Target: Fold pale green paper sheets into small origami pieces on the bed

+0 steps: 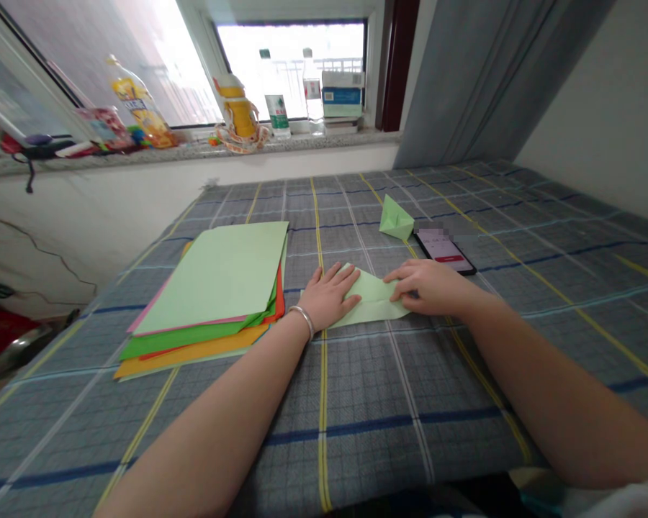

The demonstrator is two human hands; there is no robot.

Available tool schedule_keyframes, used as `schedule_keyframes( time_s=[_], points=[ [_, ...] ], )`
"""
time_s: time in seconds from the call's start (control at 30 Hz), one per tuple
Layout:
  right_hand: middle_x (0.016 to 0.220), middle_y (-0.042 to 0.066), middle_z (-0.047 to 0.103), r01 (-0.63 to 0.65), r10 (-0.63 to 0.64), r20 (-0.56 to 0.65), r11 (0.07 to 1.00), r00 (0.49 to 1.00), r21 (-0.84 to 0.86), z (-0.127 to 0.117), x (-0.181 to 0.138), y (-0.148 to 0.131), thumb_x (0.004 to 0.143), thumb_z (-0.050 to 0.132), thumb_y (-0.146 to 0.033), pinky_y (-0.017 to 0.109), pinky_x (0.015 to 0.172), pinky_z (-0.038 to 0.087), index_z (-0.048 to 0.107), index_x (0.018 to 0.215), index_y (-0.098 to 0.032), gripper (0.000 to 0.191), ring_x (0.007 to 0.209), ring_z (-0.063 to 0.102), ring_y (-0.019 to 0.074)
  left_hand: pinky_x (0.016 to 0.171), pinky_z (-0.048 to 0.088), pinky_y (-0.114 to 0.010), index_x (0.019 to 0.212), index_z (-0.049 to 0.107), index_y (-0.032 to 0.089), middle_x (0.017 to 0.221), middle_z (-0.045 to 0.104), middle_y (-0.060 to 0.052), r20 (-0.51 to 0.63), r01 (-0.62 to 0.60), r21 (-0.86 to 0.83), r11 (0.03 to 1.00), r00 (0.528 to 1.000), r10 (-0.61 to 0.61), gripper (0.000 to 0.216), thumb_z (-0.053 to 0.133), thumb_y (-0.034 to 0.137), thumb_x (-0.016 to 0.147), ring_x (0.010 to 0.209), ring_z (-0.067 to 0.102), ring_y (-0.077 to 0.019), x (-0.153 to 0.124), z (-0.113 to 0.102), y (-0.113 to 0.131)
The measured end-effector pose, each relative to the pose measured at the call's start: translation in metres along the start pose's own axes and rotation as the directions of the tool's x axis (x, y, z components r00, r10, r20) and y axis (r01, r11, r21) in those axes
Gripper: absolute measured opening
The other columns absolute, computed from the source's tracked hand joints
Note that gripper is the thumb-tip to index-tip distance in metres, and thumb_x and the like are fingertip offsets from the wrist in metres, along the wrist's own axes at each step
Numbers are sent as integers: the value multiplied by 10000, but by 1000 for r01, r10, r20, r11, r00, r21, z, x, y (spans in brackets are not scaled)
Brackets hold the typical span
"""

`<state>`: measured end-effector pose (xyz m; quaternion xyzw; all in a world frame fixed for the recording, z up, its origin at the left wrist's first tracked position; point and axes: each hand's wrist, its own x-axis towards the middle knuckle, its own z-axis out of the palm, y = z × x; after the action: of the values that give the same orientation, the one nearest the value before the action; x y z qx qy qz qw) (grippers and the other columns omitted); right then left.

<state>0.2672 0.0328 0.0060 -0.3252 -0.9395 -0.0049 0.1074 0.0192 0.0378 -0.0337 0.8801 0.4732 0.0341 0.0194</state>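
Observation:
A pale green sheet of paper with creases and slanted edges lies on the checked cloth in front of me. Across its left part rests my left hand, flat with the fingers apart, a silver bangle at the wrist. At the paper's right end, my right hand has its fingers bent and closed on the edge; the fingertips are partly hidden. Beyond it stands a folded pale green paper shape. A stack of coloured paper, pale green on top, lies left of my hands.
A phone with its screen lit lies just behind my right hand. The checked cloth covers the whole surface. Along the windowsill stand bottles, a yellow flask and boxes. A grey curtain hangs at the right.

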Motion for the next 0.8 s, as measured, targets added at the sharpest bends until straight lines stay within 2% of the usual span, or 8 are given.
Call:
schedule_keyframes(
  time_s=[0.3, 0.47, 0.53, 0.63, 0.7, 0.8],
  points=[
    [1079, -25, 703, -87, 89, 71, 996, 993, -35, -7, -11, 11, 724, 539, -165, 360, 864, 444, 754, 707, -277, 243, 945, 607, 217, 1139, 140, -515, 1458, 244, 268, 1536, 236, 10, 5, -6, -3, 1000, 1000, 6, 577, 252, 524, 941, 1417, 173, -251, 1, 1, -2],
    [1040, 20, 712, -176, 177, 80, 984, 981, -20, -8, -15, 17, 764, 502, -202, 358, 884, 442, 737, 699, -235, 247, 951, 619, 223, 1140, 142, -506, 1458, 246, 271, 1536, 235, 13, 11, -2, -9, 1000, 1000, 2, 570, 254, 515, 943, 1416, 175, -247, 0, 1, -2],
    [977, 49, 715, -271, 271, -4, 962, 963, 17, -4, -11, 15, 821, 450, -238, 351, 871, 450, 725, 767, -206, 281, 935, 621, 218, 1140, 146, -505, 1457, 251, 270, 1536, 234, 16, 11, 1, -15, 1000, 1000, -1, 570, 254, 515, 942, 1416, 178, -246, 0, 0, -1],
    [983, 77, 687, -385, 400, -153, 915, 904, 116, 11, 2, 6, 878, 381, -279, 354, 904, 439, 684, 887, -177, 320, 978, 599, 213, 1138, 150, -512, 1451, 266, 273, 1533, 243, 16, 1, 8, -28, 1000, 1000, -8, 594, 254, 557, 931, 1414, 183, -250, 0, -1, -1],
    [1123, 94, 642, -372, 399, -128, 909, 908, 190, 25, 13, -3, 850, 438, -309, 352, 969, 409, 653, 984, -168, 291, 1094, 553, 218, 1137, 152, -515, 1447, 275, 275, 1529, 254, 14, -2, 14, -41, 999, 1000, -14, 613, 264, 586, 919, 1413, 186, -251, 1, -1, 0],
    [1391, 123, 463, -396, 409, -24, 896, 912, 202, 44, 26, -15, 842, 462, -366, 391, 1087, 290, 530, 1261, -162, 471, 1309, 384, 238, 1138, 145, -521, 1447, 274, 279, 1525, 265, 18, 10, 26, -59, 998, 1000, -25, 614, 305, 578, 911, 1413, 187, -245, 1, -2, 2]
  ],
)
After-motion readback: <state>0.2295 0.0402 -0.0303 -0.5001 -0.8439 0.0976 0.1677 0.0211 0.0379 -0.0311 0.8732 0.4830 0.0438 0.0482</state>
